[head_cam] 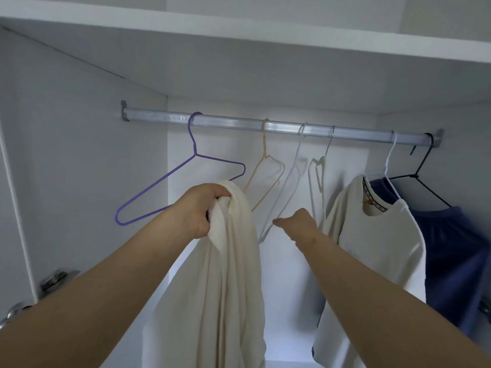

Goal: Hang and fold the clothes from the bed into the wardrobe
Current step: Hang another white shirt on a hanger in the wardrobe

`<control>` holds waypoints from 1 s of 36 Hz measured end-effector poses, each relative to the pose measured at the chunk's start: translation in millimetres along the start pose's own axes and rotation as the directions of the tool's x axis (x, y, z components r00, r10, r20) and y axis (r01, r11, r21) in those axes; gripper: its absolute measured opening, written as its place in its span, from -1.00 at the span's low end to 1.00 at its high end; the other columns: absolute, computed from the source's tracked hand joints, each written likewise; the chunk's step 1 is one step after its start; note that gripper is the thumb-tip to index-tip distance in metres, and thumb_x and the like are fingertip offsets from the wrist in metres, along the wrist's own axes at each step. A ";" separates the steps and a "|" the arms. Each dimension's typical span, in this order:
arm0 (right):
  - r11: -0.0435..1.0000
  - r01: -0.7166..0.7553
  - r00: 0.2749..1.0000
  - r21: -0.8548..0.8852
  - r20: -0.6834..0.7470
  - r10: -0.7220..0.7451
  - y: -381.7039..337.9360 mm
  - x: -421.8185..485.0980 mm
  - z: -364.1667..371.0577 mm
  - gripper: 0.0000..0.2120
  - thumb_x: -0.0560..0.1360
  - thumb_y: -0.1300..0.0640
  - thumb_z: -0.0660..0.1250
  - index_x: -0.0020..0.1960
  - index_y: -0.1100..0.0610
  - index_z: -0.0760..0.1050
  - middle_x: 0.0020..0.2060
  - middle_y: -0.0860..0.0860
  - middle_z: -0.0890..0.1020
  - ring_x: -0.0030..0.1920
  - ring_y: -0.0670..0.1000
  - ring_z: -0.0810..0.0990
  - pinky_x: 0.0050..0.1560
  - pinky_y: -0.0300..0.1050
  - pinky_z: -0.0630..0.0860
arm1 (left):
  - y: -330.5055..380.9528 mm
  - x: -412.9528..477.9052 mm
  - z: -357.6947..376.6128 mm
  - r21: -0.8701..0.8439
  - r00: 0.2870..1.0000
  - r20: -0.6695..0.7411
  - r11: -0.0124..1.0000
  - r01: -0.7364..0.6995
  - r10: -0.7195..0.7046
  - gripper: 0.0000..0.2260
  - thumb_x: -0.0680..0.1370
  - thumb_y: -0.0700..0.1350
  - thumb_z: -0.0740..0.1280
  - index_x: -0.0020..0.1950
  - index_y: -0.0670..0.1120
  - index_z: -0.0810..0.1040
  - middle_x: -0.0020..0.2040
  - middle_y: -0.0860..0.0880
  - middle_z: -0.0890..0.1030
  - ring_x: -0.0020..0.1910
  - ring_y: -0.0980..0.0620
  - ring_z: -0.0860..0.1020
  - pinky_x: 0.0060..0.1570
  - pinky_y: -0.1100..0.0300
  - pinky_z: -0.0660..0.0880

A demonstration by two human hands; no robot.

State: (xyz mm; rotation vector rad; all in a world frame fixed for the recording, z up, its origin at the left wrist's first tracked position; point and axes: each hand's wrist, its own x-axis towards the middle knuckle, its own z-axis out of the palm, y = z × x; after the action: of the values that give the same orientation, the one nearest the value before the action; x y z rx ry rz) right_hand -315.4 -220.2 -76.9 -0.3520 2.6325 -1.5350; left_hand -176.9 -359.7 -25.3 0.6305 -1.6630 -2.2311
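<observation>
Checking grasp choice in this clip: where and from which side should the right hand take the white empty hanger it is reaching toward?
Probably by the lower slanted wire of the white hanger, coming from below and in front, as the right hand does. That thin wire hangs free, clear of the peach hanger and the hung cream shirt, so fingers could hook it. The left hand grips the cream garment.

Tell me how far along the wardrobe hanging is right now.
Done: a cream shirt and a blue garment already hang at the right end of the rail. In hand: the left hand grips a cream garment, while the right hand reaches to the white hanger. Left: getting this garment onto a hanger; four hang bare. The bed is out of view.
</observation>
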 end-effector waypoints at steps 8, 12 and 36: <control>0.899 -0.155 0.987 0.410 0.111 0.120 -19.3 -13.2 16.6 -0.57 0.55 -0.14 0.20 0.19 0.21 0.35 -0.15 0.03 0.43 -0.04 0.06 0.42 0.16 0.00 0.45 | 0.4 -4.0 -10.0 -0.035 1.000 -0.009 0.999 0.003 -0.003 -0.93 0.52 -0.25 0.28 -0.10 -0.18 0.56 -0.19 -0.13 0.60 -0.26 -0.07 0.55 -0.27 0.09 0.50; 0.808 -0.156 0.988 0.568 0.085 0.131 -30.7 -10.9 24.1 -0.35 0.53 -0.30 0.07 0.44 0.14 0.27 0.34 0.05 0.37 0.31 0.15 0.35 0.29 0.05 0.30 | -1.0 -5.9 -15.7 -0.044 1.000 -0.001 0.999 0.015 -0.015 -0.91 0.52 -0.25 0.27 -0.12 -0.20 0.56 -0.21 -0.14 0.60 -0.26 -0.08 0.56 -0.28 0.09 0.49; 0.618 0.005 1.000 0.786 -0.006 -0.001 -52.1 -16.8 5.1 -0.77 0.62 0.18 0.10 -0.19 0.08 0.37 -0.58 -0.07 0.21 -0.66 -0.12 0.12 -0.60 -0.32 0.07 | 3.1 -0.4 -30.2 0.010 0.999 0.026 0.999 0.046 -0.046 -0.92 0.50 -0.25 0.30 -0.09 -0.20 0.59 -0.35 -0.12 0.65 -0.31 -0.07 0.60 -0.40 0.14 0.51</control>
State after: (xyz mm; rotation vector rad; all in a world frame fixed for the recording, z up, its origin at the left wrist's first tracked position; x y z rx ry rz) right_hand -289.8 -245.3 -35.2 -0.2614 1.6520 -2.4667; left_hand -161.4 -385.5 -29.4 0.6514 -1.6892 -2.2740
